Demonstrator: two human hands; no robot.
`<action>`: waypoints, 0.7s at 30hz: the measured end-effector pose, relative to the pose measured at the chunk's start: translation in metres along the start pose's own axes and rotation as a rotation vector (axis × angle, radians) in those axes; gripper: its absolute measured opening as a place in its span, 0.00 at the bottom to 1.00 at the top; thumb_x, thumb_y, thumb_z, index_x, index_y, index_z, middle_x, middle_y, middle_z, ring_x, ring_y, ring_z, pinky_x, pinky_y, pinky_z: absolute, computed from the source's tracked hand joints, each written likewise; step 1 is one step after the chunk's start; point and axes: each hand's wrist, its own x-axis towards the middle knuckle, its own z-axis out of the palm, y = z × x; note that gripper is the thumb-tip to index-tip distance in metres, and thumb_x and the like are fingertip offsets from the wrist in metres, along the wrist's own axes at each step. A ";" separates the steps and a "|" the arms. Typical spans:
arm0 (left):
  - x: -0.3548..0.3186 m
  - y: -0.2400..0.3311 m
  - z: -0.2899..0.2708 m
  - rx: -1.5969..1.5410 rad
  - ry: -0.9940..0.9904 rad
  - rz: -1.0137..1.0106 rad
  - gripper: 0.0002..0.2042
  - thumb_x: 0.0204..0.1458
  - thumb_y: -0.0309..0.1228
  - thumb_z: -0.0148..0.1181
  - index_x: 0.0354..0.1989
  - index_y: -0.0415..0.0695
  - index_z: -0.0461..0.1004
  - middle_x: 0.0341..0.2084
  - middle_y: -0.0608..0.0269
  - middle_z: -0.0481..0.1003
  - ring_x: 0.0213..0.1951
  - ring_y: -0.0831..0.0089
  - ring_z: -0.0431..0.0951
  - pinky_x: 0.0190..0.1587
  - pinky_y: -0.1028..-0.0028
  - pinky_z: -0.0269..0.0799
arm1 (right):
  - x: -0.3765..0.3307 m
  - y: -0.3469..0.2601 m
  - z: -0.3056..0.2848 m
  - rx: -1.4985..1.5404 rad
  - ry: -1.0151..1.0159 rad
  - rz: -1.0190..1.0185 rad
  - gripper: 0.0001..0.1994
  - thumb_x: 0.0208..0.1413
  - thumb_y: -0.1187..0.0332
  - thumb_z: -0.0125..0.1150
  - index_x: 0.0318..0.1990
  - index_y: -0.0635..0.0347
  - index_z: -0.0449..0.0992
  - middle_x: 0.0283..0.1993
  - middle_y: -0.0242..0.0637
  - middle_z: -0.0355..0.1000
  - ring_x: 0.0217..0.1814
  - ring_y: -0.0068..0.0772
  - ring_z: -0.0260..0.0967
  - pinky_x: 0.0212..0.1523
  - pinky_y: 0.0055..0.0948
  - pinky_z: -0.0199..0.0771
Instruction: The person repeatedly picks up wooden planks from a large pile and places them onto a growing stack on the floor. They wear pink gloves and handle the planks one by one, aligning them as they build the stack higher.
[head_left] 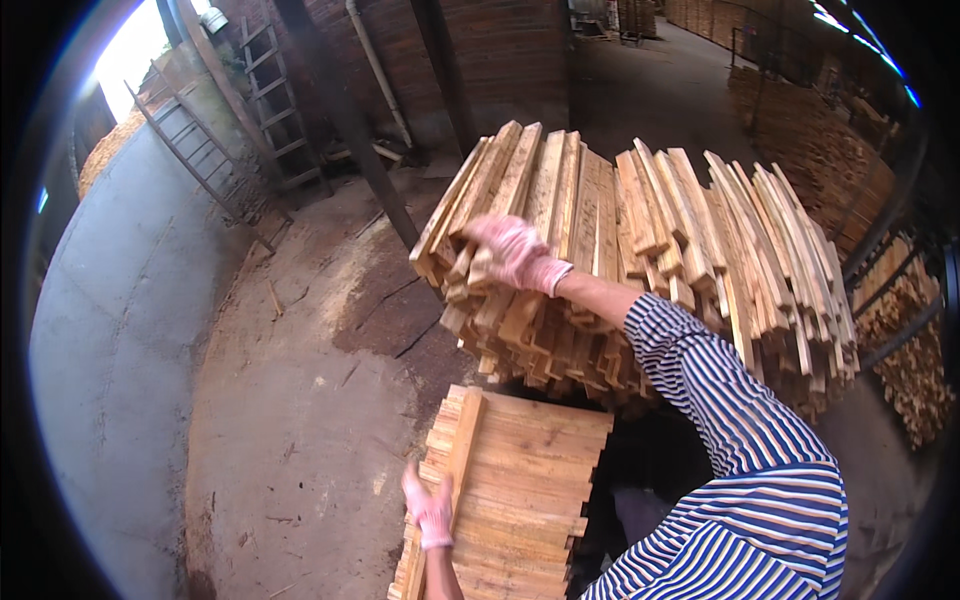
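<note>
Apparently at picking stage, right hand (510,252) meets the piled slats (650,220), grip indeterminable, left hand (430,515) open-fingered at the lower stack (530,460); next move needs firm closure

Upper-left glare (130,50), dim background (650,85), perhaps soft

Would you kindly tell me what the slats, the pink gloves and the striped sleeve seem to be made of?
Slats: sawn wood, apparently unfinished, given the tan, grainy, matt faces.
Pink gloves: probably knitted fabric; they look soft, matt and close-fitting.
Striped sleeve: cloth, draping softly around the arm; the fibre cannot be told.
</note>
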 end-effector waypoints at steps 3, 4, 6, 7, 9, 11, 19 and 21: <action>0.140 0.139 0.021 -0.056 0.162 0.462 0.33 0.48 0.29 0.69 0.64 0.41 0.64 0.58 0.45 0.69 0.59 0.49 0.71 0.62 0.59 0.68 | 0.007 0.018 0.008 -0.029 -0.456 -0.120 0.28 0.62 0.36 0.46 0.58 0.41 0.76 0.55 0.29 0.75 0.55 0.33 0.69 0.59 0.43 0.60; 0.180 0.183 0.030 -0.089 0.128 0.530 0.33 0.50 0.30 0.68 0.65 0.41 0.63 0.59 0.46 0.69 0.62 0.51 0.69 0.65 0.59 0.63 | 0.005 0.023 0.007 -0.113 -0.425 -0.139 0.27 0.63 0.36 0.43 0.57 0.39 0.76 0.54 0.27 0.75 0.54 0.31 0.69 0.59 0.42 0.59; 0.251 0.261 0.050 -0.090 0.044 0.630 0.33 0.51 0.30 0.67 0.66 0.44 0.62 0.60 0.45 0.68 0.64 0.51 0.67 0.66 0.60 0.62 | 0.000 0.032 0.006 -0.093 -0.453 -0.120 0.28 0.64 0.36 0.40 0.55 0.41 0.77 0.54 0.28 0.75 0.54 0.30 0.69 0.60 0.42 0.57; 0.281 0.291 0.061 0.170 0.060 0.666 0.36 0.50 0.32 0.67 0.69 0.46 0.59 0.62 0.45 0.66 0.66 0.52 0.65 0.67 0.61 0.62 | -0.002 0.037 0.004 -0.066 -0.487 -0.137 0.27 0.64 0.37 0.41 0.54 0.42 0.78 0.53 0.30 0.75 0.54 0.30 0.69 0.61 0.42 0.57; 0.325 0.336 0.085 0.644 -0.052 0.549 0.44 0.50 0.36 0.67 0.75 0.51 0.48 0.68 0.46 0.60 0.70 0.55 0.59 0.70 0.65 0.60 | -0.006 0.049 -0.003 0.074 -0.365 -0.186 0.24 0.65 0.40 0.44 0.51 0.45 0.78 0.52 0.33 0.75 0.54 0.33 0.69 0.59 0.44 0.59; 0.353 0.356 0.102 0.845 -0.224 0.367 0.53 0.43 0.41 0.74 0.75 0.46 0.44 0.68 0.50 0.59 0.65 0.55 0.67 0.64 0.66 0.67 | -0.008 0.062 -0.009 0.064 -0.331 -0.206 0.22 0.65 0.44 0.48 0.50 0.47 0.78 0.54 0.32 0.74 0.59 0.36 0.68 0.60 0.47 0.60; 0.415 0.365 0.107 0.855 -0.503 0.181 0.37 0.25 0.39 0.83 0.47 0.38 0.73 0.40 0.50 0.81 0.40 0.60 0.83 0.42 0.64 0.81 | -0.024 0.068 -0.002 0.159 -0.439 -0.034 0.24 0.64 0.46 0.50 0.62 0.45 0.71 0.68 0.33 0.64 0.74 0.39 0.55 0.72 0.54 0.48; 0.424 0.376 0.090 0.611 -0.596 0.220 0.30 0.31 0.37 0.81 0.44 0.40 0.75 0.38 0.55 0.81 0.36 0.65 0.83 0.37 0.66 0.81 | -0.023 0.068 0.000 0.125 -0.498 -0.009 0.25 0.63 0.46 0.50 0.64 0.44 0.70 0.71 0.33 0.61 0.75 0.40 0.54 0.73 0.55 0.46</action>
